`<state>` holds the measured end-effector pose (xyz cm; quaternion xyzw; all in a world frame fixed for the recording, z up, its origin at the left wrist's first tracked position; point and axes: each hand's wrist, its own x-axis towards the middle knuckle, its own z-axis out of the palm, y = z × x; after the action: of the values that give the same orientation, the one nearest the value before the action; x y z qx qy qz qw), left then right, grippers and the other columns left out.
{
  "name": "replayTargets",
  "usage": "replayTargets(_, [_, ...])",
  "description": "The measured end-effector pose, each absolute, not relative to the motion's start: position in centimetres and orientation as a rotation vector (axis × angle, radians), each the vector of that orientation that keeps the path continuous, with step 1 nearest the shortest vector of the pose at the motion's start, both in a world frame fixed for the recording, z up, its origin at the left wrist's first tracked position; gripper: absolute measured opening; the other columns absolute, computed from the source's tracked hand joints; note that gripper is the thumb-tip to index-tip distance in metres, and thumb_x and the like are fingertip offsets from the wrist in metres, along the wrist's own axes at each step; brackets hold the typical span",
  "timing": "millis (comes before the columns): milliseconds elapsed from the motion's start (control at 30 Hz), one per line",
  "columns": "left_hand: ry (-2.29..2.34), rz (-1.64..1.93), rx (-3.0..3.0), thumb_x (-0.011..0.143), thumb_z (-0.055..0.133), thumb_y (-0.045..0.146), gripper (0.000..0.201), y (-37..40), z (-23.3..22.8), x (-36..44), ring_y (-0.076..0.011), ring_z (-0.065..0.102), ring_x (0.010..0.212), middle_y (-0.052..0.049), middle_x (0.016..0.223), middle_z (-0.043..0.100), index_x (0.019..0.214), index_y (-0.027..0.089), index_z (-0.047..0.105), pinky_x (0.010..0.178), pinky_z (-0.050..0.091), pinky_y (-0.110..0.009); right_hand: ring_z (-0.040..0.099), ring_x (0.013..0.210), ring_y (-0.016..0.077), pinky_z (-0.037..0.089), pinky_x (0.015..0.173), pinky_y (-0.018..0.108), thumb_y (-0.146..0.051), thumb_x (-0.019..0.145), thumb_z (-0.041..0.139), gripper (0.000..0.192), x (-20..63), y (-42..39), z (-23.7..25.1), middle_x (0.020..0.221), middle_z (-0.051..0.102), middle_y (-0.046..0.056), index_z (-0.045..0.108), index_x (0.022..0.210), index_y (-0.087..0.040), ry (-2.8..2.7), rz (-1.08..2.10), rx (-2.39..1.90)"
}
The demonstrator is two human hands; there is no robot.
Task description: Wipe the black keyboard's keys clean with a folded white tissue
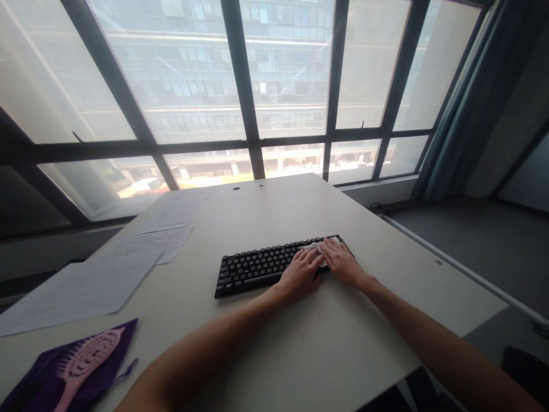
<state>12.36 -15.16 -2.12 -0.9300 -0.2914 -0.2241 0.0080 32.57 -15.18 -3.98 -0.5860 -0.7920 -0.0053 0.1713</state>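
Note:
A black keyboard (pixel 257 266) lies at a slight slant on the white table. A crumpled white tissue (pixel 314 246) rests on its right part, partly hidden under my fingers. My right hand (pixel 342 263) presses the tissue down onto the keys near the keyboard's right end. Just left of it, my left hand (pixel 300 272) lies over the keys with its fingers stretched out, the tips reaching the tissue's edge. The two hands are close together, and the keys beneath them are hidden.
Sheets of paper (pixel 94 286) spread along the table's left side. A pink hairbrush (pixel 92 355) lies on a purple drawstring pouch (pixel 128 337) at the front left. Beyond the white table (pixel 274 212) stand large windows; a blue curtain (pixel 454 126) hangs at the right.

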Motion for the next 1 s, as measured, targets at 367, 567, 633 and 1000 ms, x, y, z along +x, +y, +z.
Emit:
replayTargets(367, [-0.915, -0.675, -2.938, 0.086, 0.061, 0.021, 0.066, -15.15, -2.37, 12.21, -0.0264, 0.031, 0.151, -0.012, 0.161, 0.038, 0.149, 0.022, 0.041, 0.125, 0.025, -0.049, 0.029, 0.152, 0.0289, 0.025, 0.123, 0.051, -0.026, 0.103, 0.031, 0.053, 32.46, -15.01, -3.89, 0.16, 0.04, 0.011, 0.045, 0.153, -0.016, -2.288, 0.039, -1.573])
replayTargets(567, [-0.913, -0.661, -2.941, 0.085, 0.062, 0.022, 0.064, -14.98, -2.54, 12.15, -0.0281, 0.028, 0.153, -0.015, 0.162, 0.035, 0.146, 0.02, 0.043, 0.125, 0.025, -0.05, 0.027, 0.153, 0.0267, 0.021, 0.125, 0.05, -0.025, 0.102, 0.03, 0.055, 32.36, -15.18, -3.93, 0.162, 0.037, 0.011, 0.042, 0.155, -0.015, -2.283, 0.031, -1.556])
replayTargets(633, [-0.925, -0.663, -2.941, 0.085, 0.063, 0.022, 0.064, -14.9, -2.7, 12.16, -0.0293, 0.027, 0.153, -0.016, 0.163, 0.033, 0.146, 0.019, 0.044, 0.125, 0.025, -0.05, 0.026, 0.153, 0.026, 0.02, 0.125, 0.05, -0.024, 0.103, 0.029, 0.055, 32.38, -15.21, -3.95, 0.163, 0.034, 0.01, 0.041, 0.156, -0.016, -2.292, 0.04, -1.544])
replayTargets(1000, [-0.897, -0.747, -2.92, 0.084, 0.063, 0.02, 0.055, -15.19, -2.06, 12.24, -0.029, 0.042, 0.142, -0.013, 0.149, 0.05, 0.138, 0.021, 0.052, 0.122, 0.033, -0.047, 0.028, 0.153, 0.0261, 0.023, 0.124, 0.052, -0.022, 0.103, 0.028, 0.052, 32.35, -15.37, -3.22, 0.162, 0.037, 0.009, 0.049, 0.151, -0.018, -2.303, 0.146, -1.475])
